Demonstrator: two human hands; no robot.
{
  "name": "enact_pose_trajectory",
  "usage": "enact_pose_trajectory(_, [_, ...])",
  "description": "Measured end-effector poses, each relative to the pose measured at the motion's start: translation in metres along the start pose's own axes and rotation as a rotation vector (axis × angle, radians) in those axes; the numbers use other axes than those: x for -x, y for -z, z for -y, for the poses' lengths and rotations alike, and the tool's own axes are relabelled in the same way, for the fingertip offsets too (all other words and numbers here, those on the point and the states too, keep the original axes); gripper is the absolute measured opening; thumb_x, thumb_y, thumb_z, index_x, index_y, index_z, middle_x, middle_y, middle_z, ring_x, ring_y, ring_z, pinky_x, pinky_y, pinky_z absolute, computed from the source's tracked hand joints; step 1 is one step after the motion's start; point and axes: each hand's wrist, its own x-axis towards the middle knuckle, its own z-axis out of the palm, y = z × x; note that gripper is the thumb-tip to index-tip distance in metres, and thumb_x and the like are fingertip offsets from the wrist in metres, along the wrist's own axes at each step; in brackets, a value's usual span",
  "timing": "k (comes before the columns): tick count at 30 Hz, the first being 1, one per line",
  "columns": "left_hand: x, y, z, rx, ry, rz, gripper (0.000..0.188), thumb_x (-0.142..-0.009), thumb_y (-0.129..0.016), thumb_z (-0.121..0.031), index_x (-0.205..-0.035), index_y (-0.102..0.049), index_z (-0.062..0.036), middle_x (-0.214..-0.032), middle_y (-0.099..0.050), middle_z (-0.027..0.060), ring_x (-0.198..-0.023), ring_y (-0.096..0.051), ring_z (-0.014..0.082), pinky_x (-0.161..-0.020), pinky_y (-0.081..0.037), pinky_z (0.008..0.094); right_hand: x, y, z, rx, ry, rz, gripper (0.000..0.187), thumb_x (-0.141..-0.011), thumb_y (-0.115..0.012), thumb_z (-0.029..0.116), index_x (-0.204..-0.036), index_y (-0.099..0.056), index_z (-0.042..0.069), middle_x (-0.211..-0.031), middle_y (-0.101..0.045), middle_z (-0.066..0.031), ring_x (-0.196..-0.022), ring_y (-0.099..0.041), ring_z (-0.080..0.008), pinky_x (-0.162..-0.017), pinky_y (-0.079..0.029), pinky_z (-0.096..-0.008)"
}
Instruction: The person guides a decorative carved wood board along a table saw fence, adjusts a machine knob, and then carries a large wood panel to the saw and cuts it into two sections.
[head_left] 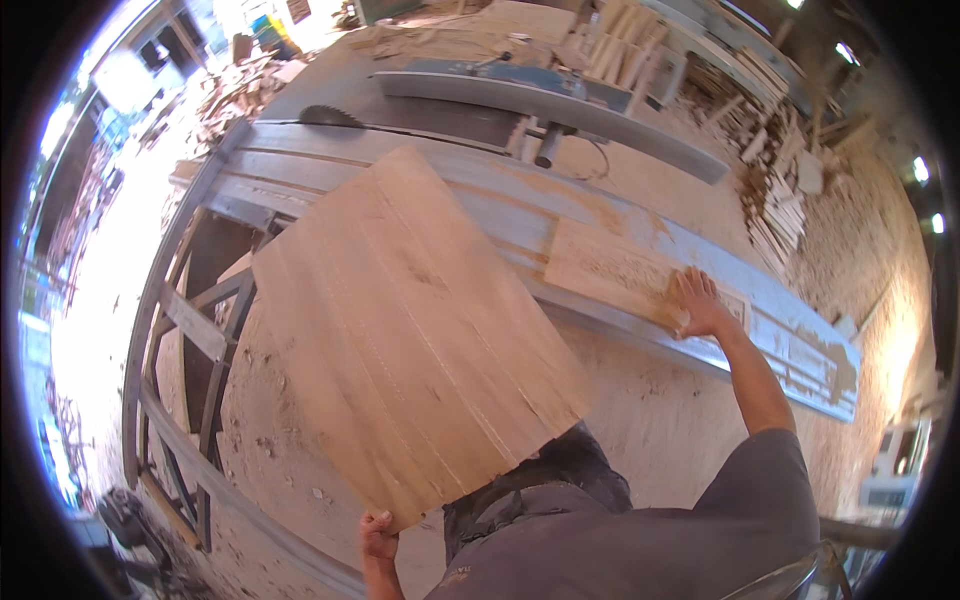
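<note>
A wide wooden panel (415,325), glued up from several strips, is held tilted in front of my body. My left hand (379,536) is closed around its near left corner, with the thumb on the upper face. The panel's far end overlaps the metal sliding table (500,205) of a saw. On that table lies a shorter wooden board (605,265), sprinkled with sawdust. My right hand (700,302) rests on the right end of this board, fingers stretched out and the palm down. Beyond the panel's far end, a circular saw blade (330,117) stands up from the table.
A long metal fence (550,108) runs behind the blade. An angled metal frame (185,325) supports the table's left side. Stacked wood strips (625,45) stand at the back, and a heap of offcuts (785,195) lies at the right. Sawdust covers the floor (650,420).
</note>
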Motion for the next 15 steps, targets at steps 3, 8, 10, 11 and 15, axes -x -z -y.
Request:
enact_pose_trajectory(3, [0.012, -0.032, 0.009, -0.005, 0.027, -0.06, 0.052, -0.078, -0.069, 0.001, -0.129, -0.058, 0.0022, -0.123, -0.067, 0.0138, -0.111, -0.067, 0.0328, -0.099, -0.053, 0.0495, -0.016, 0.009, -0.004, -0.01, 0.073, 0.015, 0.143, -0.052, -0.093, 0.045, -0.161, -0.007, 0.008, -0.163, -0.002, -0.033, -0.152, -0.003, -0.0497, -0.125, -0.011, -0.0545])
enact_pose_trajectory(8, [0.022, -0.078, 0.052, 0.053, 0.006, -0.059, 0.045, -0.079, -0.07, 0.002, -0.123, -0.062, 0.0031, -0.121, -0.068, 0.0135, -0.11, -0.067, 0.032, -0.1, -0.053, 0.0453, -0.049, 0.024, -0.013, -0.092, 0.084, -0.034, 0.141, -0.054, -0.093, 0.046, -0.161, -0.009, 0.011, -0.158, -0.02, -0.0305, -0.147, -0.02, -0.0486, -0.121, -0.021, -0.056])
enact_pose_trajectory(10, [0.019, -0.091, 0.067, 0.057, -0.008, -0.081, 0.045, -0.079, -0.07, 0.002, -0.123, -0.062, 0.0041, -0.122, -0.068, 0.0138, -0.11, -0.067, 0.0324, -0.101, -0.052, 0.0459, -0.058, 0.031, -0.021, -0.108, 0.092, -0.064, 0.138, -0.055, -0.092, 0.045, -0.161, -0.01, 0.011, -0.153, -0.03, -0.0287, -0.141, -0.03, -0.0476, -0.118, -0.026, -0.0565])
enact_pose_trajectory(11, [0.02, -0.1, 0.074, 0.066, -0.014, -0.077, 0.045, -0.08, -0.069, 0.001, -0.123, -0.061, 0.0038, -0.121, -0.068, 0.0137, -0.11, -0.067, 0.0325, -0.1, -0.053, 0.0468, -0.06, 0.029, -0.026, -0.094, 0.094, -0.084, 0.137, -0.056, -0.092, 0.044, -0.161, -0.011, 0.011, -0.149, -0.035, -0.0275, -0.138, -0.034, -0.0469, -0.116, -0.028, -0.0565])
enact_pose_trajectory(15, [0.026, -0.111, 0.109, 0.065, -0.002, -0.133, 0.046, -0.079, -0.071, 0.001, -0.124, -0.061, 0.0044, -0.121, -0.068, 0.0137, -0.11, -0.067, 0.032, -0.101, -0.052, 0.0476, -0.042, 0.04, -0.022, -0.093, -0.026, -0.15, 0.13, -0.057, -0.093, 0.038, -0.16, -0.018, 0.012, -0.144, -0.044, -0.0245, -0.131, -0.041, -0.0468, -0.11, -0.032, -0.0576])
